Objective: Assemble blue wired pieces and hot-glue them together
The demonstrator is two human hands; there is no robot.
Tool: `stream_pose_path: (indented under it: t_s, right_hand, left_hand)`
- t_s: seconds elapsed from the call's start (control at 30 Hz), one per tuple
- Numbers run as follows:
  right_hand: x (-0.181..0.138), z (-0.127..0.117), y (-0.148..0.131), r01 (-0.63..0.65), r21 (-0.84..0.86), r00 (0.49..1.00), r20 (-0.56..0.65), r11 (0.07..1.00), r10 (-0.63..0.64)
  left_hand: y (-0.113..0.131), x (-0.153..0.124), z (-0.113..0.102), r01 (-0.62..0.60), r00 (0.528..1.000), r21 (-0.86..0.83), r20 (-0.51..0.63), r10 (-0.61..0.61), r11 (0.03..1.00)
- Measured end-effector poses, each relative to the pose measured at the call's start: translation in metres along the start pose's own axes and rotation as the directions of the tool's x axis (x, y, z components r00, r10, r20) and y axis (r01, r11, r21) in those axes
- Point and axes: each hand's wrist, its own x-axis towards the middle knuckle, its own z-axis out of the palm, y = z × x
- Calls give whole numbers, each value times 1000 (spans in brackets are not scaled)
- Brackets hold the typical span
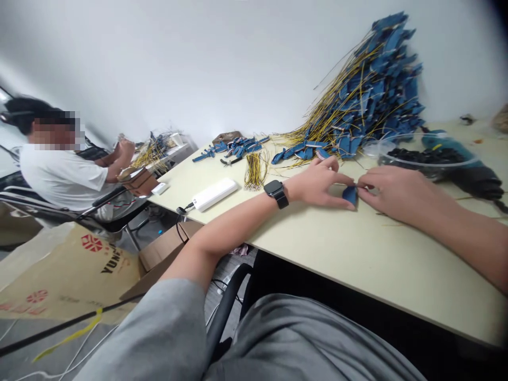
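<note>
My left hand (317,182), with a dark watch (277,193) on its wrist, has a small flat blue piece (349,196) between its thumb and forefinger, just above the table. The other fingers are loosely bent. My right hand (400,190) is closed in a pinch at the right edge of that piece; whatever lies between its fingertips is too small to make out. Behind the hands, a tall heap of blue pieces with yellow and black wires (381,84) leans against the wall. Several similar blue pieces lie in front of it.
A clear bowl of small black parts (428,153) and a teal-and-black power tool (472,169) stand at right. A white power bank (215,194), a wire bundle (255,170) and blue strips (238,147) lie left. Another person (67,164) sits farther left beside a cardboard box (138,181).
</note>
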Motion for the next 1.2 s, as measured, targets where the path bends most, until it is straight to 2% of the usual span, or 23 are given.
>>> stream_pose_path:
  t_s: [0.13, 0.23, 0.4, 0.53, 0.63, 0.77, 0.87, 1.07, 1.2]
  right_hand:
    - [0, 0, 1, 141, -133, 987, -57, 981, -149]
    - [0, 1, 2, 165, -149, 981, -72, 975, -178]
    - [-1, 0, 4, 114, -116, 993, -25, 987, -118]
    - [2, -6, -2, 20, -124, 996, 90, 992, -9]
    - [9, -16, -12, -76, -145, 976, 191, 986, 103]
    - [19, -24, -23, -193, -108, 940, 264, 975, 216]
    - [21, -26, -26, -203, -82, 941, 260, 976, 218]
    - [22, -26, -29, -127, -73, 962, 236, 989, 141]
    - [23, -24, -30, -142, -63, 965, 212, 988, 152]
  left_hand:
    - [2, -1, -4, -11, 1000, -18, 21, 12, 1000]
    - [1, -1, -3, -13, 1000, -8, 2, 13, 1000]
    - [-1, 1, -2, -14, 1000, 3, -4, 14, 1000]
    - [-3, 3, -3, -26, 1000, -29, 5, 26, 999]
    - [-5, 4, -3, -57, 998, -75, -4, 57, 996]
    - [-10, 4, -1, -81, 996, -168, -37, 76, 982]
    - [-13, 4, 0, -79, 996, -198, -61, 68, 977]
    - [-18, 5, -1, -95, 993, -210, -83, 79, 973]
    - [-21, 7, 0, -106, 991, -187, -103, 88, 977]
